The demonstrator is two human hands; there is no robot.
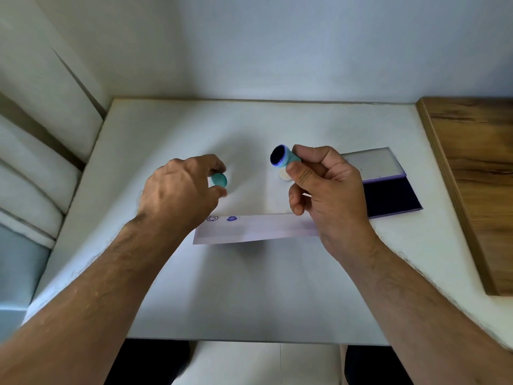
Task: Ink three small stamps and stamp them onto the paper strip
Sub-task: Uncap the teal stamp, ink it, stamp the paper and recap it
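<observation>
My right hand covered most of the teal stamp, the near end of the ink pad and the paper strip's right end. My left hand hid part of the teal cap, and the two prints were too small to read

Both forearms are bare and hairy, with no sleeves in view. The left hand and right hand wear no rings, gloves or watches.

Soft, even, cool-tinted light — only faint shadows on the white table. Focus is slightly soft throughout; wide-angle distortion bends lines at the left and right frame edges.
</observation>
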